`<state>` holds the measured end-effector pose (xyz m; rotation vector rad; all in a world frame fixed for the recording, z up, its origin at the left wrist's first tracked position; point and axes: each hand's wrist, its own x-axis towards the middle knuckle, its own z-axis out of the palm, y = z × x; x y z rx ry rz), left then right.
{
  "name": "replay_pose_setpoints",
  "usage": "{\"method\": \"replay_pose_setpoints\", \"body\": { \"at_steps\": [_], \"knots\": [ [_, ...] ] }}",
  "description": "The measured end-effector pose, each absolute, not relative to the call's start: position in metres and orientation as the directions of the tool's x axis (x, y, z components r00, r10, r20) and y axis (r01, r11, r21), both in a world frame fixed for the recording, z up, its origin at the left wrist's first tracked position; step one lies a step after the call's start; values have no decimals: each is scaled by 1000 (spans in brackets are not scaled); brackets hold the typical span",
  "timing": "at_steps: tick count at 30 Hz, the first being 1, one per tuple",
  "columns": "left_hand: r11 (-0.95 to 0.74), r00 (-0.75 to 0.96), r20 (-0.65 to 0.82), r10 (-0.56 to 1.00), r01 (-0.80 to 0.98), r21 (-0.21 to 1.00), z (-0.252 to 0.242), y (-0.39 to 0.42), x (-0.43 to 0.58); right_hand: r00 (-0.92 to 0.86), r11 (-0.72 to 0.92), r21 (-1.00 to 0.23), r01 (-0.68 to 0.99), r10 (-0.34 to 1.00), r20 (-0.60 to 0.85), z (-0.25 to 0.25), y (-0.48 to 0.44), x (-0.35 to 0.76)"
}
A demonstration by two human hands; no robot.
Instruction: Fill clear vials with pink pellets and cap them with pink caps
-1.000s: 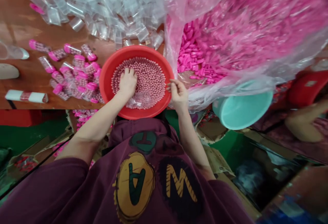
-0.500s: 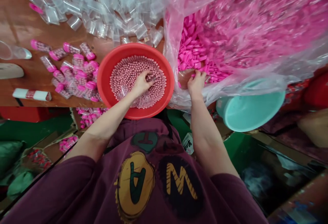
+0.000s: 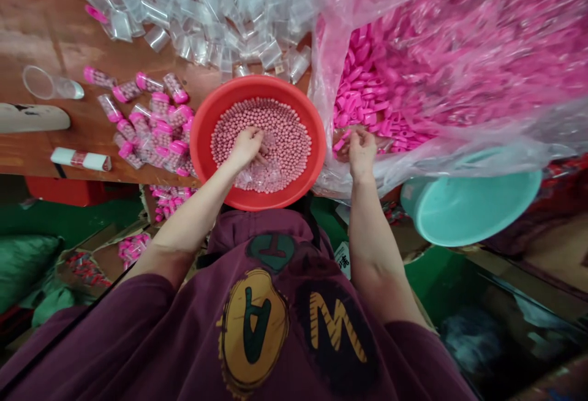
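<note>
My left hand [image 3: 248,147] is in the red basin [image 3: 201,165], low over small pink beads [image 3: 294,125]. Its fingers are curled, with what looks like a clear plastic bottle at the fingertips, partly hidden. Several more clear bottles [image 3: 271,176] lie on the beads just below that hand. At the near edge of a heap of bright pink plastic caps [image 3: 362,92], my right hand [image 3: 362,149] has its fingers bent together. Whatever they hold is too small to make out. One pink cap [image 3: 340,141] lies close to its left side.
Empty clear bottles [image 3: 197,15] are piled at the back. Pink-capped bottles of beads [image 3: 158,125] lie left of the basin. A clear plastic bag [image 3: 459,131] surrounds the caps. A turquoise basin [image 3: 478,205] stands at the right, and a white roll [image 3: 80,159] lies far left.
The view has shifted, so the table appears farther right. My left hand has drawn back leftward over the beads, near the clear bottles. My right hand has pulled slightly away from the caps.
</note>
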<state>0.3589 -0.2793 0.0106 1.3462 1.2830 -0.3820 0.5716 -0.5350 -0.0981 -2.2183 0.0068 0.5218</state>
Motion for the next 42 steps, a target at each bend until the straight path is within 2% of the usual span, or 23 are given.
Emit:
{"method": "replay_pose_setpoints", "body": {
  "at_steps": [3,4,6,8,11,16,19,23,28,30,35,39,42],
  "knots": [
    [-231,564,-635,528,815,532,10,-267,347,914,-636,-745,-202,151,-376,-102,-540,569],
    [-410,654,-563,506,756,510,10,-263,344,915,-631,-749,-204,149,-375,-101,-543,568],
    [-683,787,-500,362,588,432,9,-255,340,910,-622,-756,-205,162,-381,-97,-548,565],
    [-833,840,-517,167,400,382,9,-251,339,907,-624,-764,-165,208,-365,-90,-552,561],
    [-917,848,-528,-32,186,354,10,-249,342,917,-652,-756,-51,270,-294,-79,-554,556],
    [-962,835,-540,-106,51,267,12,-254,353,915,-704,-710,-18,275,-297,-68,-548,553],
    [-963,852,-512,-107,40,268,11,-259,360,899,-743,-668,33,313,-305,-67,-537,552],
    [-940,826,-563,-20,177,293,10,-261,363,894,-806,-592,-17,253,-371,-75,-520,552],
    [-876,743,-606,285,458,150,16,-261,360,891,-805,-588,-77,208,-403,-86,-516,552],
    [-857,719,-619,316,497,139,16,-269,366,887,-781,-617,-96,214,-408,-87,-520,550],
    [-817,745,-605,280,516,257,1,-303,394,886,-699,-692,-179,192,-422,-84,-529,542],
    [-592,806,-506,308,578,561,-17,-317,394,881,-619,-748,-238,186,-434,-76,-531,541],
    [-420,821,-425,382,564,711,-24,-311,378,850,-393,-841,-373,218,-479,-59,-531,541]
  ]
}}
